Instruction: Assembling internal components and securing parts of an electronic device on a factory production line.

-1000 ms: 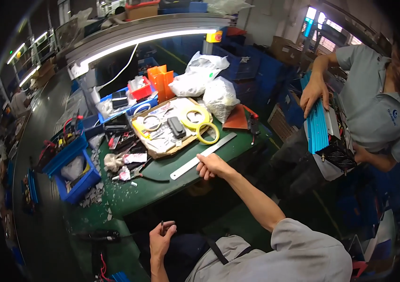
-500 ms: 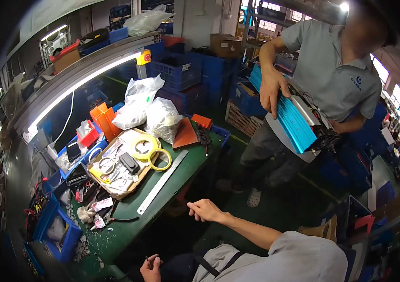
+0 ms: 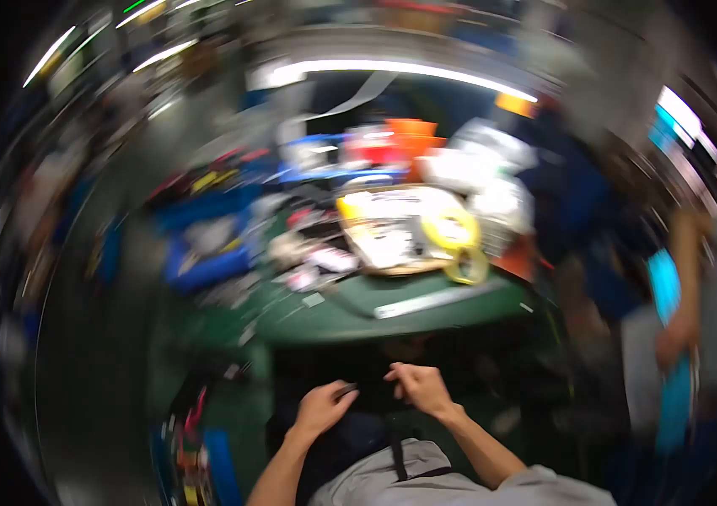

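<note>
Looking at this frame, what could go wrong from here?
The small dark object in the left hand could slip and be hard to find in the dark space below the bench. The metal ruler lies near the bench's front edge, so a passing arm might knock it off. The yellow ring at the tray's near corner could perhaps slide.

Left hand [image 3: 323,408], right hand [image 3: 423,390] apart, curled.

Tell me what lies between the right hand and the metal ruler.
From the metal ruler to the right hand, the head view shows a strip of green tabletop, its front edge, then shadow too dark to make out.
</note>
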Demonstrator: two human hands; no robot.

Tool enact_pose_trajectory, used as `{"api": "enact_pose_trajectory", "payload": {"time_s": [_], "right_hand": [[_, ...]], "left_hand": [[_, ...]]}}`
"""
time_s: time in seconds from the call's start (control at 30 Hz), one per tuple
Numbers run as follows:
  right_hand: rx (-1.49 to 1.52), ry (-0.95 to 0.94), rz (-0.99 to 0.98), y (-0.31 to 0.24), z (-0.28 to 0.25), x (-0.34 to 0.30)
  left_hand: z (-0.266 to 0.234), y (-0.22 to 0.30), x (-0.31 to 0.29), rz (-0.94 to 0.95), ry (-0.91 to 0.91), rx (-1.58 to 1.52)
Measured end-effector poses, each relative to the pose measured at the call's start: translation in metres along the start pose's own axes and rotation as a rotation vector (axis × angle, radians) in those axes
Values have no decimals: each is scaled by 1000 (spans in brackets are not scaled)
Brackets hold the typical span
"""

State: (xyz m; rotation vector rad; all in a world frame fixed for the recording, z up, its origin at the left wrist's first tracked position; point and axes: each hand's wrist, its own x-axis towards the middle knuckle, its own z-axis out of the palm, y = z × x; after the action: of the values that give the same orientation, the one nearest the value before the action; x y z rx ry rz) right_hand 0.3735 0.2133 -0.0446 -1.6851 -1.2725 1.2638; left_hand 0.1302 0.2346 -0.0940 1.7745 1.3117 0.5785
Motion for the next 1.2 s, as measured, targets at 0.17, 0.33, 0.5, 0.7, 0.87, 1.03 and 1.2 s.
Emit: {"api": "enact_pose_trajectory", "payload": {"time_s": [0.17,0.33,0.5,0.7,0.87,1.03,1.2], "right_hand": [[-33,-176,-290,-49,37,25],[-124,-320,-357,-106,90,55],[-476,-382,-661,-174,175,72],[-666,-520,-844,-180,228,74],[-615,-473,-1045,-149,246,89],[-614,-463,-1091,-138,240,95],[-665,-422,-1042,-142,209,92]], "left_hand": [[-2,-6,6,49,141,211],[2,-17,0,-20,329,164],[23,-12,3,-48,263,64],[18,-18,0,56,526,103],[14,-6,-24,-46,379,200],[-12,45,-129,-143,459,113],[-20,98,-288,-505,1083,3]]}}
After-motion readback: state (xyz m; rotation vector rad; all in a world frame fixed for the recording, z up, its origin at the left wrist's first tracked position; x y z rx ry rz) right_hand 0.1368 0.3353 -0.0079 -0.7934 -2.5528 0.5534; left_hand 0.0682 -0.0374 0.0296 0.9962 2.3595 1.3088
